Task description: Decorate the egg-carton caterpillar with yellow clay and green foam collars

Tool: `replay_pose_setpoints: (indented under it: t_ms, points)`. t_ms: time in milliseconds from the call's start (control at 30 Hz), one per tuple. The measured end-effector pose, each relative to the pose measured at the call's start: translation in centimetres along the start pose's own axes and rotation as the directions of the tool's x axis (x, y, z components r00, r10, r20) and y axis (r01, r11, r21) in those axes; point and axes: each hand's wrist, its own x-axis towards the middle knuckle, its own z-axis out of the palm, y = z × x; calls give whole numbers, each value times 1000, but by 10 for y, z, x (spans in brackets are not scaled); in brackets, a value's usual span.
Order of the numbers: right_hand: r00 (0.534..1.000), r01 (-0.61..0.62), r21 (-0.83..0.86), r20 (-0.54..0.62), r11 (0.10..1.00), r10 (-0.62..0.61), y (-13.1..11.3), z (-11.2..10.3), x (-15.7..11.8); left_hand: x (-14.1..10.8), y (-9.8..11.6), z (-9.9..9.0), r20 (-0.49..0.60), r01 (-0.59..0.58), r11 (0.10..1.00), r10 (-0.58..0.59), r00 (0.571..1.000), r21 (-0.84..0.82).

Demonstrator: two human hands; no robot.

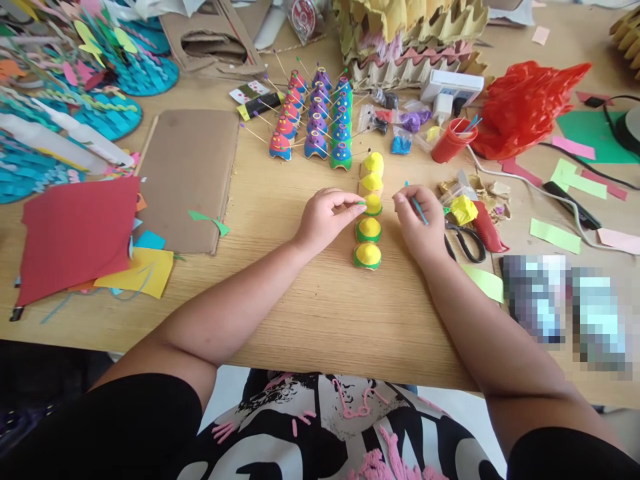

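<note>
One strip of egg carton [374,204] stands at the centre of the frame, running up and down it, with five yellow humps; the lowest three carry green around their bases. The left hand [330,217] reaches in from the left, thumb and forefinger drawn together at the middle hump, where a bit of green shows; I cannot tell whether they grip it. The right hand [423,223], just right of the strip, has its fingers closed around one blue stick [419,211].

Above the centre stand three painted strips, side by side: one red and blue [286,125], one purple and blue [317,123], one blue and green [342,130].

At the upper right, one red cup [445,147] leans with several blue sticks [471,125] inside. To its left, small clear packets hold coloured lumps: one blue packet [401,144] and one purple packet [413,121] are plain to see. One red plastic bag [530,110] lies right of the cup, its contents hidden. Two white bottles [50,143] lie at the left edge.
</note>
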Motion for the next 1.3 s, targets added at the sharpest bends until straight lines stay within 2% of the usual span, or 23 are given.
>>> replay_pose_setpoints:
  t_ms: [100,233,433,600,933,1100,1300]
  points:
    - [984,166,-176,101,970,-150,2,0,2,1,-1,2,-17,2,998,-3,1000,-67]
    - [959,274,-214,140,938,-248,9,0,7,1,-4,3,-36,10,986,-16,999,-165]
    - [980,198,-238,31,951,-196,15,-4,5,1,-6,4,-29,78,979,-85,996,-187]
    - [960,276,-321,138,906,-244,16,-8,6,1,-6,5,-18,55,991,-57,998,-124]
    - [935,308,-263,260,914,-240,19,2,14,2,-6,7,-7,48,991,-50,999,-124]
    - [932,320,-270,263,908,-250,17,4,15,2,-6,8,-11,35,992,-37,999,-120]
    - [948,277,-235,228,932,-224,13,6,13,2,-4,9,-17,55,983,-59,998,-178]
